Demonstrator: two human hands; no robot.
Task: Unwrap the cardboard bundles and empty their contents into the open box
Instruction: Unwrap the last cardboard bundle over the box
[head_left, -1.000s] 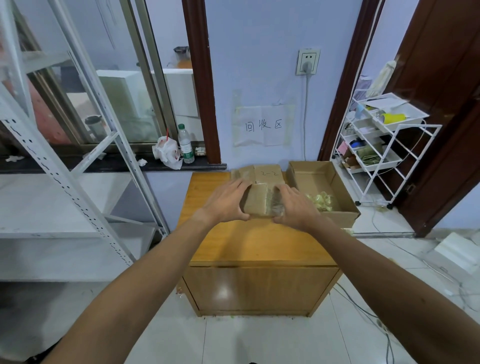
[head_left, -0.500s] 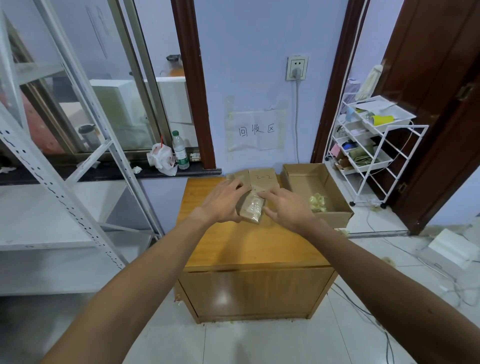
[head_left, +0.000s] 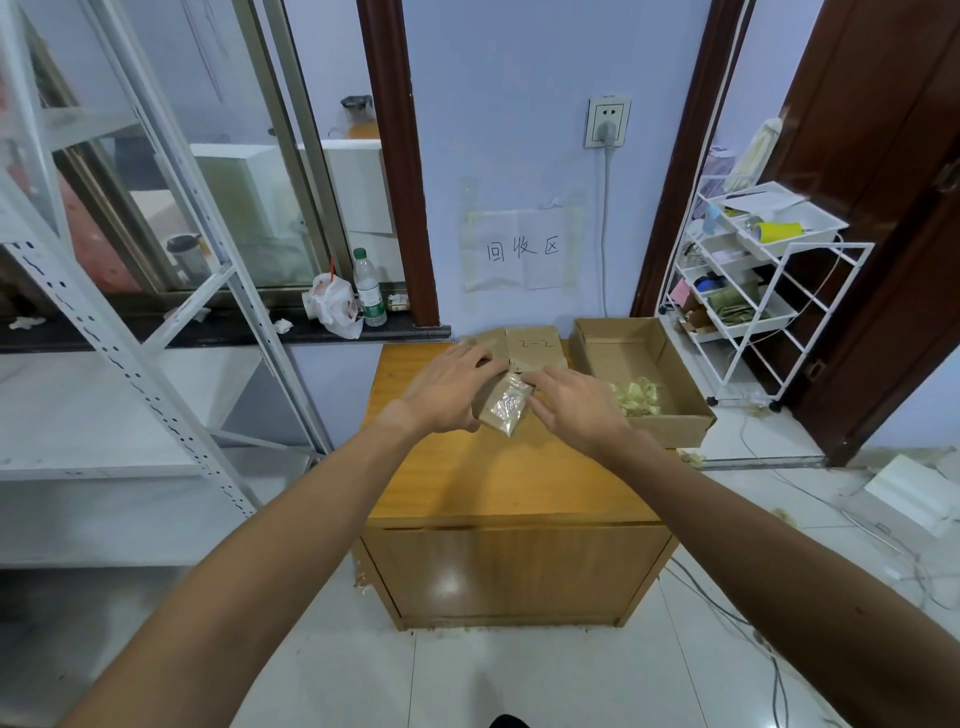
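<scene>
While both hands work over the wooden cabinet, step in hand looks like unwrapping one cardboard bundle, not yet emptying. Bundle sits low over the cabinet top between the hands, shiny clear wrap on its upper face, just in front of the stacked bundles marked "2-2". Left hand grips the bundle from its left side, fingers curled over the far edge, thumb near the lower edge. Right hand reaches in with fingers nearly straight and close together, tips at the bundle's far right corner; cannot tell if they pinch a wrap edge. Open box stands just right, pale yellow bits inside. Next move likely needs a firm left hold while the right finds and peels the wrap, then tipping over the box.
</scene>
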